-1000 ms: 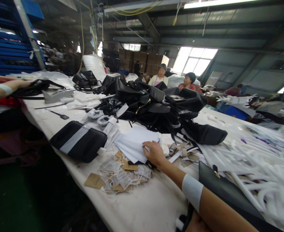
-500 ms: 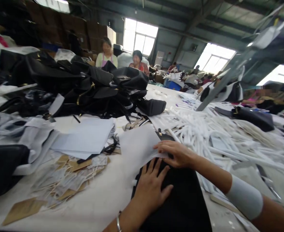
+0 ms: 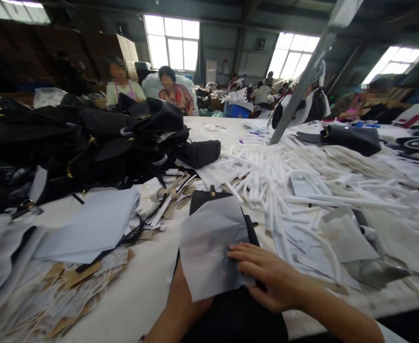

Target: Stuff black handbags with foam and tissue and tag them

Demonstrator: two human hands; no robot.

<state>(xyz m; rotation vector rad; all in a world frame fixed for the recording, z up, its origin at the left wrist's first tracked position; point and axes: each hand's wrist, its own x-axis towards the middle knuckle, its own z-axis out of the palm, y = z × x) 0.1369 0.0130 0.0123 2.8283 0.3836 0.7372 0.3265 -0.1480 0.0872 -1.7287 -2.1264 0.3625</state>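
A black bag [image 3: 238, 317] lies in front of me on the white table, its flap with a gold clasp pointing away. Over it is a thin translucent white sheet [image 3: 213, 238]. My right hand [image 3: 266, 276] rests on the sheet's right edge, fingers stretched out and slightly apart. My left hand [image 3: 188, 295] is beneath the sheet at its lower left; its fingers are hidden there. Left of the bag is a stack of white sheets [image 3: 91, 224].
Black bags [image 3: 116, 128] are heaped at the back left. White strips [image 3: 266, 181] cover the table [image 3: 141, 281] on the right, near a slanted metal post [image 3: 298, 76]. Tags [image 3: 77, 286] lie at the left front. People sit across the table.
The white sheet now lies over the bag and my left hand, which was on top of the bag with spread fingers. My right hand has moved lower, and the view has turned and levelled.
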